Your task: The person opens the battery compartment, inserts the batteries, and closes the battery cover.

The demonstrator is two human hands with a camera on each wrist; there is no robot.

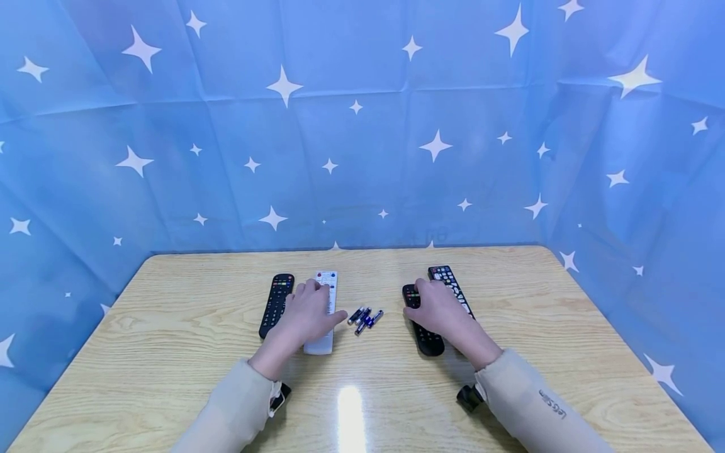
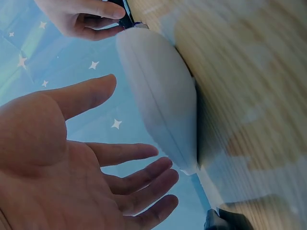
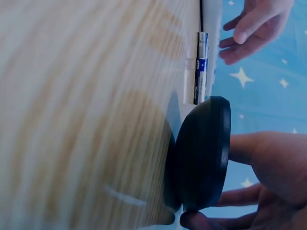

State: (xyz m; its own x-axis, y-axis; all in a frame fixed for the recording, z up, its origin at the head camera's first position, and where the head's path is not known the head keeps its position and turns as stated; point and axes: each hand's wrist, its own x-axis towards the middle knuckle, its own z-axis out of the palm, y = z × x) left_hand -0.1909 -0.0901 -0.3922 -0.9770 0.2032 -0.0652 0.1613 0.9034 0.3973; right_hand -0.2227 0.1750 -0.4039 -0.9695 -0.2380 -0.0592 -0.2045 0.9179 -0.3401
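Left hand: the left hand hangs above the white remote, palm down, its fingers loose and spread, grasping nothing; the thumb points out toward the batteries.
White remote: the white remote lies face up on the surface, partly hidden under that hand (the left wrist view shows its smooth, rounded end).
Slim black remote: the slim black remote lies just beside the white one, on its left, tilted a little, with rows of small buttons.
Batteries: several batteries, blue, dark and silver, lie in a loose cluster between the two hands, nearer the left.
Right hand: the right hand grips the rounded black remote, thumb on one side and fingers on the other.
Rounded black remote: it is under the right hand, to the right of the batteries (whether all of it rests on the surface, I cannot tell).
Light-buttoned remote: the light-buttoned remote lies just right of the gripped one, partly covered by the same hand.
Sleeves: both sleeves are pale, with dark lettering on the right one.
Backdrop: a blue curtain with white stars hangs behind the surface.
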